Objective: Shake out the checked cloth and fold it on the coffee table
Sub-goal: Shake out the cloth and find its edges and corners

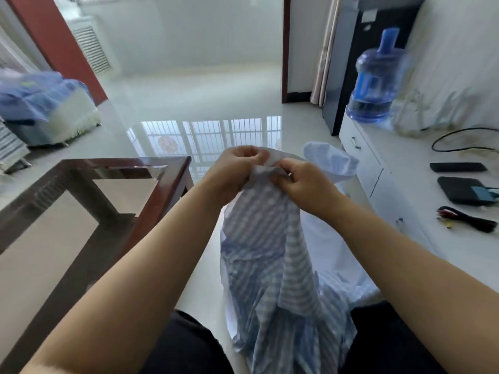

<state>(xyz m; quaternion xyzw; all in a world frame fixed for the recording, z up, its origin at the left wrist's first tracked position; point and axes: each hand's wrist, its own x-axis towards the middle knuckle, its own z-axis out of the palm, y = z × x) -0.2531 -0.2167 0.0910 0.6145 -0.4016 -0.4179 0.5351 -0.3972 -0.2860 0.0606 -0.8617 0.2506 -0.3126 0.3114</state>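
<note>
Far left: a heap of blue and white bedding [40, 103] on a low piece of furniture, blurred, can't tell what it is exactly. Near left: the dark wood-framed glass-top coffee table [167, 190], its near-left part cut off by the frame edge. I read it as the folding spot; the cloth is not on it yet.

Centre: my left hand [232, 168] pinches the top edge of the blue-and-white checked cloth [264, 252], fingers curled on the fabric. My right hand [299, 182] grips the same edge just beside it, the two hands nearly touching. The cloth hangs bunched from them between my knees, down toward the glossy white floor [189, 103]. My guess: I'm finding an edge or corner up high so it can drop open for the shake. Its lower end is hidden by folds and my dark trousers [189, 344], so whether it reaches the floor I can't tell. A loose flap sticks up to the right of my hands.

Right: a white cabinet [361, 157] carrying a blue water jug [375, 79], motion-blurred, plus black flat devices [459, 190] and cables [469, 222], too small to identify.
</note>
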